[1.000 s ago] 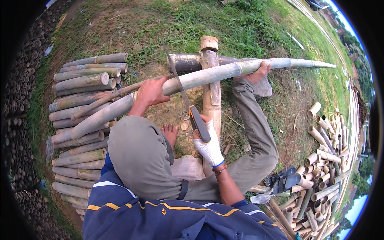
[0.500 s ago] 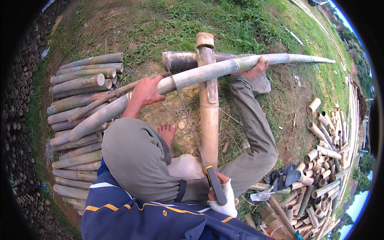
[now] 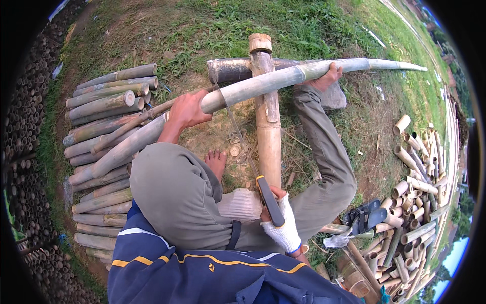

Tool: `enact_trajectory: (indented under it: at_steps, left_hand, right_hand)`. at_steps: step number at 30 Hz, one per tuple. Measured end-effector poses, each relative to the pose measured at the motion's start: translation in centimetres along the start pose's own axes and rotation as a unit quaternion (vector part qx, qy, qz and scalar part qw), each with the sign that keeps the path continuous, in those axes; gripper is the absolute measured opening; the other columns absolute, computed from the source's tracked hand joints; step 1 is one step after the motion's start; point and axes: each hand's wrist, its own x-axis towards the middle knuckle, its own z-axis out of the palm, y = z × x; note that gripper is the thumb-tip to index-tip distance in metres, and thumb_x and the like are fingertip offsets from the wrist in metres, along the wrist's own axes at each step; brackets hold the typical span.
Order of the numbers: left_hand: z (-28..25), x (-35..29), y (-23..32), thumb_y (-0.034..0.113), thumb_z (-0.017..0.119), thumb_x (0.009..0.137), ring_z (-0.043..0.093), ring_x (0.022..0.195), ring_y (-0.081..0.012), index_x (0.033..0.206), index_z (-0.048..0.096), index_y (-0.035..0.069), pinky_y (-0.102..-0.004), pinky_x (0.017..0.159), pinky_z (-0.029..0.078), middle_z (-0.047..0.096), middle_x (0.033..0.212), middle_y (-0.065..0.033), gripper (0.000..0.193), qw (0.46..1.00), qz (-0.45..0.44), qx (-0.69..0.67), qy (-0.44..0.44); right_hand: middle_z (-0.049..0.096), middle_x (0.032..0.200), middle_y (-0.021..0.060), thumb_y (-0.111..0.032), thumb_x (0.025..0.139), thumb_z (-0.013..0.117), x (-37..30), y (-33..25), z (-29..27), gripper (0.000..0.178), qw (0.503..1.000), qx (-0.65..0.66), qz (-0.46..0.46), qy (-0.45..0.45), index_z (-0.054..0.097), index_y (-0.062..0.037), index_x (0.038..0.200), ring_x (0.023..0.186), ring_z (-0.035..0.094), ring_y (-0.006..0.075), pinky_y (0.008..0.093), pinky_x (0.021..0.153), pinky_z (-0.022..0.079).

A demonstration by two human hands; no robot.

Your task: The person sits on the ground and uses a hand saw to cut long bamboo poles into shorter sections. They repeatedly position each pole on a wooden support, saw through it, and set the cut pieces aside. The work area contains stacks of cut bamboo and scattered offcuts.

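Where the long bamboo pole (image 3: pixel 273 82) — pale grey-green, ringed at the nodes — was laid obliquely over a light-coloured post (image 3: pixel 268 147), it was held at two places and crossed by a saw blade. Left hand (image 3: pixel 186 110): bare, closed over the top of the pole to the left of the post, with part of the fingers hidden on the far side. Right hand (image 3: pixel 279 218): in a white knitted glove, low and near the lap, closed around the dark grey, yellow-edged handle of a handsaw (image 3: pixel 270 201). The thin blade (image 3: pixel 240 139) was slanted up and leftward from the handle and set against the pole just to the right of the left hand; how deeply it was sunk could not be told. Beyond the post the pole was braced by a bare foot (image 3: pixel 326 80), at the end of a bent grey trouser leg (image 3: pixel 326 147); the other bare foot (image 3: pixel 216 162) was placed on the ground near the post. Also recorded: one dark crosspiece (image 3: pixel 230 69) behind the pole; one grey stone (image 3: pixel 334 98) by the braced foot; a stack of bamboo lengths (image 3: pixel 104 104) at the left; a heap of short cut pieces (image 3: pixel 417 202) at the right; dark sandals (image 3: pixel 374 218) beside that heap, with a clear plastic bag (image 3: pixel 338 239) near them; one piece of white ribbed fabric (image 3: pixel 239 204) between the legs.
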Motion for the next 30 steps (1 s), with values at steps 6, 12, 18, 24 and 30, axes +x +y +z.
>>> enact_trajectory:
  at_steps: [6,12,18,24,30]
  left_hand:
    - [0.7,0.8,1.0,0.04,0.09,0.074,0.078,0.109,-0.0469,0.136,0.069,0.013,-0.0552,0.1,0.062,0.081,0.116,-0.0239,0.071,1.0,0.029,0.001,0.009]
    - [0.1,1.0,1.7,0.043,0.09,0.073,0.078,0.106,-0.0478,0.136,0.072,0.012,-0.0548,0.098,0.062,0.082,0.11,-0.0264,0.073,1.0,0.014,0.004,0.01]
    - [-0.1,0.4,0.1,0.044,0.09,0.074,0.079,0.106,-0.0462,0.138,0.071,0.012,-0.0554,0.099,0.062,0.082,0.111,-0.0255,0.074,1.0,0.004,0.008,-0.004]
    - [0.5,-0.1,0.3,0.04,0.09,0.074,0.079,0.11,-0.0455,0.138,0.07,0.011,-0.0548,0.101,0.062,0.082,0.116,-0.0244,0.073,0.999,0.028,-0.014,0.015]
    - [-0.4,0.6,2.0,0.042,0.091,0.075,0.08,0.106,-0.0441,0.127,0.073,0.009,-0.0559,0.099,0.062,0.083,0.109,-0.023,0.065,0.999,0.041,-0.002,0.008]
  right_hand:
    - [0.069,0.12,0.0118,-0.001,0.09,0.07,0.9,-0.6,-0.4,0.065,0.997,-0.065,-0.036,0.029,0.057,-0.0053,0.154,0.096,0.068,0.0202,0.034,0.094,0.057]
    - [0.07,0.131,0.0216,-0.007,0.091,0.077,23.3,-2.2,7.0,0.059,0.993,0.041,-0.104,0.025,0.058,-0.0046,0.146,0.113,0.074,0.038,0.0428,0.099,0.058]
    - [0.068,0.121,0.0181,-0.002,0.09,0.07,5.7,-0.1,1.7,0.065,0.999,-0.018,-0.031,0.001,0.057,-0.0081,0.154,0.092,0.071,0.0245,0.0362,0.089,0.059]
    - [0.069,0.127,0.0131,-0.003,0.091,0.07,-2.9,-0.7,-1.5,0.065,1.0,-0.021,-0.011,0.015,0.057,-0.0035,0.154,0.11,0.07,0.0249,0.0375,0.102,0.055]
    - [0.068,0.129,0.0145,0.001,0.097,0.068,22.6,0.2,8.2,0.054,0.987,0.049,-0.144,0.052,0.055,-0.0021,0.149,0.108,0.068,0.0231,0.0351,0.102,0.056]
